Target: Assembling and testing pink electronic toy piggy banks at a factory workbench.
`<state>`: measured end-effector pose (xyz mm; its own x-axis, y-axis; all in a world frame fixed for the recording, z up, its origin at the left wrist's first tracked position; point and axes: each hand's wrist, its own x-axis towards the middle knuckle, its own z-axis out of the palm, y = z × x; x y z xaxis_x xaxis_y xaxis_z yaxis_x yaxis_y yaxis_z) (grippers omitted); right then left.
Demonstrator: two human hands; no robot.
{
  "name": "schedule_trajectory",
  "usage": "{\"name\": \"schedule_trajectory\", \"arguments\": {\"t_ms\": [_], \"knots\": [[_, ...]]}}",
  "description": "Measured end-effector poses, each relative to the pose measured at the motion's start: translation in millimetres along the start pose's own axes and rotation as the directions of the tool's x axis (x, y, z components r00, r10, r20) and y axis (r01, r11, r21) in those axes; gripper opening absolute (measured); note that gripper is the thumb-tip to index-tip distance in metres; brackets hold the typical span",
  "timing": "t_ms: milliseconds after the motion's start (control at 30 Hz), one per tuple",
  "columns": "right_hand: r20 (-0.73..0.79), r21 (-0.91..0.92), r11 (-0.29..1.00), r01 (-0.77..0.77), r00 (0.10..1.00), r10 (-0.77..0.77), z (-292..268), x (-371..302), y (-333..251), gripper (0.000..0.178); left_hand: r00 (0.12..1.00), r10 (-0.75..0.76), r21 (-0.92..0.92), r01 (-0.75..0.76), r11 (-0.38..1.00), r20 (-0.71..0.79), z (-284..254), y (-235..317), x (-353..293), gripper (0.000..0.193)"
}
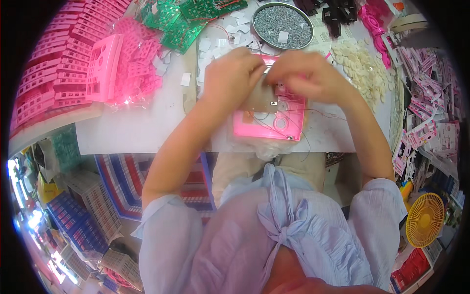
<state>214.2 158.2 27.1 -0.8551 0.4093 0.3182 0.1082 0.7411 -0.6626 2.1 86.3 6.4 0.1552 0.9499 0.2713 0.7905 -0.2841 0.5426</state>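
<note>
A pink plastic housing (254,130) lies open on the worktable before me, with thin wires running across it and a round opening in its lower part. Over its upper left sits a flat brownish board (259,100) carrying a small metal piece. My left hand (230,76) is closed at the board's upper left, fingertips pinched together near the housing's top edge. Facing it, my right hand (311,78) curls over the upper right of the housing, its fingers bent and slightly blurred. Whatever the fingertips of either hand grip is hidden.
A round tray of small screws (282,24) stands behind my hands. Green circuit boards (183,19) lie at the back left, stacked pink housings (63,59) further left. Pale small parts (362,68) heap to the right, beside printed pink-and-white pieces (426,93). White paper squares (210,46) lie scattered.
</note>
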Motion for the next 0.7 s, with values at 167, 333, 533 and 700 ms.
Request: {"name": "schedule_trajectory", "arguments": {"t_ms": [167, 333, 533, 700], "knots": [[-0.259, -0.25, 0.968, -0.038, 0.966, -0.029, 9, 32, 36, 0.027, 0.891, 0.451, 0.023, -0.45, 0.892, -0.058, 9, -10, 3, 0.014], [-0.04, -0.278, 0.959, -0.051, 0.998, 0.041, 3, 40, 48, 0.022, 0.976, 0.216, -0.2, -0.217, 0.956, -0.026, 4, -13, 2, 0.015], [-0.08, -0.423, 0.887, -0.184, 0.983, 0.166, -2, 2, 2, 0.012, 0.999, -0.031, -0.372, 0.021, 0.928, -0.022, 2, 3, 1, 0.014], [-0.116, -0.67, 0.709, -0.222, 0.974, 0.196, 14, -5, -25, 0.01, 0.997, 0.016, -0.318, -0.039, 0.947, -0.077, 6, 7, 4, 0.012]]}}
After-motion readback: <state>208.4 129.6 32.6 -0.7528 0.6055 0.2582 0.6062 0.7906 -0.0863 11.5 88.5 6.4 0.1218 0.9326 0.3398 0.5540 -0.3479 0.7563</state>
